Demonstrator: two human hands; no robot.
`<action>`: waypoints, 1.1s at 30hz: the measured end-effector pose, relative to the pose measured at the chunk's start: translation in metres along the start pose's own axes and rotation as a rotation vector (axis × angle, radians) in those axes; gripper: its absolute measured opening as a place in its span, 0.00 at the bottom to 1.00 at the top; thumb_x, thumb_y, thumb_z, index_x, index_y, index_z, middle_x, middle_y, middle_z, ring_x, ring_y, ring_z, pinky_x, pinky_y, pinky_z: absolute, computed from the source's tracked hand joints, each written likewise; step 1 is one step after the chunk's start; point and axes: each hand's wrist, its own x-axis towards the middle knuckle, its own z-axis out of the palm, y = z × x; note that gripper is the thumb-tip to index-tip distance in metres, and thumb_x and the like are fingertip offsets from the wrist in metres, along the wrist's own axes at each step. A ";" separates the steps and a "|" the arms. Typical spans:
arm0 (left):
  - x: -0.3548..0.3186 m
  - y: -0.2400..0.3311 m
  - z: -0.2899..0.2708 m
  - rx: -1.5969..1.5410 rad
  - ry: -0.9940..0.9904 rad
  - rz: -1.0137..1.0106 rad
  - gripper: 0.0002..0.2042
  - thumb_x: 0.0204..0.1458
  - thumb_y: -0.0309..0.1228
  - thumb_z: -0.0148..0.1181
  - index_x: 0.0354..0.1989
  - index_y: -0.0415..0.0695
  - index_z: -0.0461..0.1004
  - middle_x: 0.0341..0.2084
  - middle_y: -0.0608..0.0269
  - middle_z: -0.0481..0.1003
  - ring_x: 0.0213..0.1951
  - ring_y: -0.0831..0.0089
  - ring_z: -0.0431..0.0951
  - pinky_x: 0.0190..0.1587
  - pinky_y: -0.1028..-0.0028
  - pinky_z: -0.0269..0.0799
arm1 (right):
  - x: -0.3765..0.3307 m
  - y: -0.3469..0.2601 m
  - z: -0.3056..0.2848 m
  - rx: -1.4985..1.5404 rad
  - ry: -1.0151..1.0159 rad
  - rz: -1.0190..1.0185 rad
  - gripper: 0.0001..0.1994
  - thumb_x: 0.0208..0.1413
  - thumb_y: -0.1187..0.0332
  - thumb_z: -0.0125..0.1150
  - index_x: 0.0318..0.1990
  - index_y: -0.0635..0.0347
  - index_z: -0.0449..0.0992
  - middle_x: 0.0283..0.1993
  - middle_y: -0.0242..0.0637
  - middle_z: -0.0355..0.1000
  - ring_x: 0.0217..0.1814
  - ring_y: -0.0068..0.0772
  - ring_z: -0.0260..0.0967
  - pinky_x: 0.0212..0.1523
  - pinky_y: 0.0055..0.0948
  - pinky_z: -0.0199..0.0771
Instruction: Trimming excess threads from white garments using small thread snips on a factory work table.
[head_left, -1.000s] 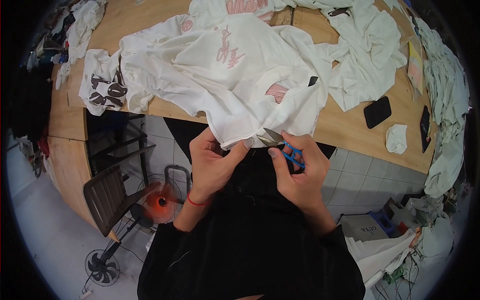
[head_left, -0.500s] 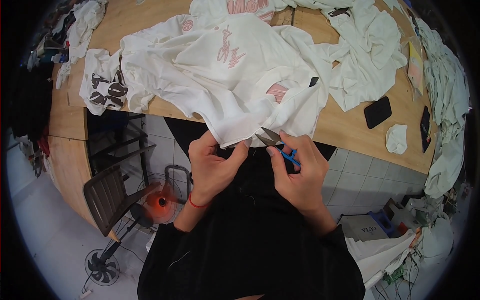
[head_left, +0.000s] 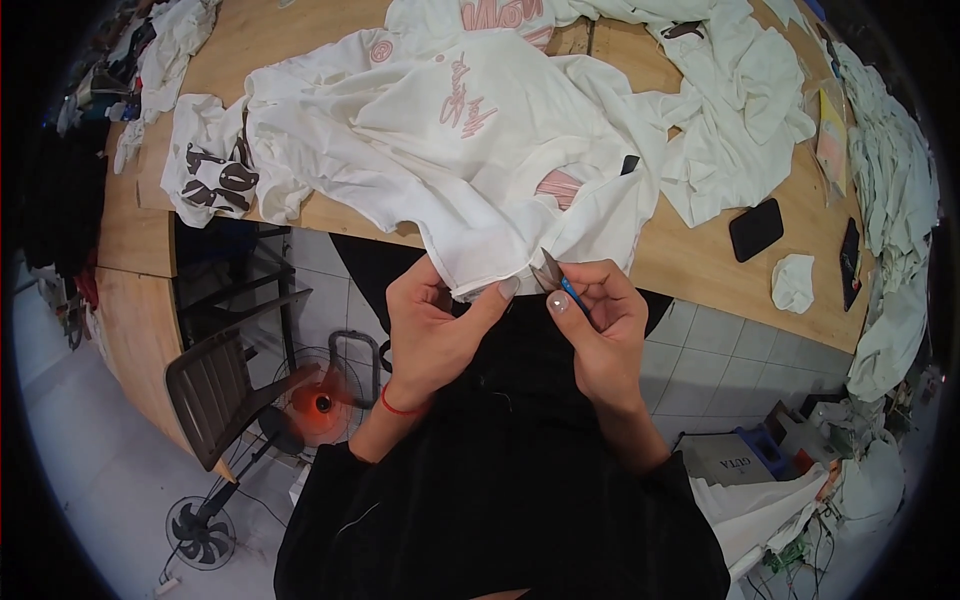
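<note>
Left hand [head_left: 432, 335] fingers pinch the hem of the white cotton T-shirt with pink print [head_left: 450, 130], hanging off the wooden table [head_left: 700, 260]. Right hand [head_left: 600, 320] fingers stay closed around small blue-handled thread snips [head_left: 556, 278]; blades have shifted right along the hem since a second ago, so trimming is progressing.

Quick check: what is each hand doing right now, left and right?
Left hand: closed, pinching the hem of the white garment.
Right hand: closed on small blue-handled thread snips, blades at the hem.

We see a white T-shirt [head_left: 470, 130] with pink lettering spread crumpled over the wooden table's edge, its hem hanging toward us, and small blue-handled thread snips [head_left: 556, 277] whose grey blades point up at that hem.
</note>
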 end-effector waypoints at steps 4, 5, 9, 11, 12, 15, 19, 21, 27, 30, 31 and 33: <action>0.000 -0.004 -0.002 0.000 0.003 0.001 0.15 0.58 0.18 0.70 0.54 0.31 0.81 0.46 0.62 0.84 0.46 0.80 0.82 0.50 0.78 0.76 | -0.003 -0.001 -0.014 0.446 -0.011 0.106 0.14 0.65 0.78 0.68 0.56 0.69 0.76 0.42 0.29 0.75 0.40 0.13 0.69 0.43 0.15 0.69; 0.000 -0.005 -0.003 0.009 0.014 -0.011 0.15 0.58 0.18 0.70 0.54 0.31 0.81 0.45 0.62 0.84 0.46 0.80 0.82 0.49 0.78 0.77 | -0.001 -0.005 -0.016 0.366 0.038 -0.028 0.14 0.65 0.79 0.67 0.56 0.69 0.75 0.42 0.28 0.75 0.40 0.13 0.68 0.42 0.15 0.68; 0.000 -0.004 -0.004 0.014 0.021 -0.013 0.15 0.58 0.18 0.70 0.54 0.32 0.81 0.45 0.63 0.84 0.46 0.80 0.81 0.49 0.78 0.77 | 0.000 -0.011 -0.016 -0.213 0.159 -0.211 0.14 0.61 0.77 0.72 0.53 0.65 0.79 0.37 0.26 0.75 0.34 0.11 0.66 0.35 0.14 0.66; 0.000 -0.003 -0.003 0.001 0.022 -0.016 0.15 0.58 0.18 0.70 0.54 0.32 0.81 0.45 0.63 0.84 0.45 0.80 0.81 0.48 0.78 0.77 | -0.005 -0.016 -0.010 -0.536 0.107 -0.205 0.15 0.57 0.78 0.76 0.51 0.64 0.81 0.34 0.25 0.74 0.33 0.12 0.65 0.34 0.13 0.62; 0.001 -0.003 -0.003 0.002 0.023 -0.015 0.15 0.58 0.18 0.70 0.54 0.32 0.81 0.45 0.63 0.84 0.45 0.80 0.81 0.48 0.78 0.77 | -0.004 -0.018 -0.006 -0.535 0.105 -0.206 0.15 0.57 0.78 0.76 0.51 0.64 0.81 0.34 0.25 0.74 0.33 0.12 0.65 0.34 0.13 0.62; 0.000 -0.004 -0.002 -0.018 0.017 -0.012 0.15 0.59 0.18 0.70 0.55 0.32 0.81 0.45 0.62 0.84 0.45 0.80 0.81 0.48 0.78 0.77 | -0.003 -0.019 0.002 -0.714 0.103 -0.376 0.15 0.53 0.78 0.77 0.48 0.63 0.83 0.29 0.28 0.74 0.26 0.11 0.61 0.28 0.14 0.61; 0.000 -0.006 -0.003 -0.022 0.003 -0.016 0.16 0.59 0.18 0.70 0.55 0.32 0.80 0.45 0.62 0.84 0.45 0.80 0.81 0.48 0.78 0.77 | -0.002 -0.017 0.003 -0.709 0.120 -0.397 0.15 0.53 0.78 0.78 0.48 0.63 0.83 0.30 0.28 0.75 0.27 0.12 0.63 0.28 0.15 0.61; 0.000 -0.004 -0.003 -0.016 0.002 -0.020 0.16 0.59 0.18 0.70 0.55 0.32 0.80 0.46 0.62 0.84 0.46 0.80 0.81 0.49 0.78 0.77 | -0.001 -0.019 0.003 -0.723 0.127 -0.387 0.14 0.53 0.78 0.78 0.47 0.63 0.83 0.30 0.29 0.75 0.27 0.12 0.63 0.28 0.15 0.62; 0.001 -0.005 -0.003 -0.019 0.001 -0.008 0.16 0.59 0.18 0.70 0.55 0.32 0.80 0.46 0.63 0.84 0.47 0.80 0.81 0.51 0.78 0.76 | -0.002 -0.021 0.001 -0.749 0.113 -0.374 0.14 0.53 0.78 0.78 0.47 0.63 0.83 0.30 0.29 0.75 0.26 0.13 0.64 0.28 0.15 0.61; 0.001 -0.003 -0.002 -0.027 0.003 -0.010 0.16 0.59 0.18 0.70 0.56 0.32 0.80 0.46 0.63 0.84 0.47 0.80 0.81 0.51 0.78 0.76 | -0.001 -0.023 0.002 -0.753 0.110 -0.369 0.14 0.52 0.78 0.78 0.46 0.63 0.83 0.29 0.28 0.75 0.26 0.13 0.63 0.27 0.16 0.61; 0.001 -0.003 -0.002 -0.024 0.003 -0.010 0.16 0.59 0.18 0.70 0.56 0.32 0.80 0.46 0.63 0.84 0.47 0.80 0.81 0.50 0.78 0.76 | -0.001 -0.022 0.001 -0.753 0.110 -0.370 0.14 0.52 0.78 0.78 0.46 0.63 0.83 0.29 0.28 0.75 0.26 0.13 0.63 0.27 0.16 0.61; 0.002 -0.004 -0.003 -0.020 0.003 -0.009 0.16 0.59 0.18 0.70 0.56 0.32 0.80 0.46 0.63 0.84 0.47 0.80 0.81 0.50 0.78 0.76 | -0.001 -0.020 0.001 -0.742 0.106 -0.390 0.14 0.52 0.78 0.78 0.46 0.63 0.83 0.29 0.28 0.74 0.26 0.13 0.62 0.26 0.16 0.60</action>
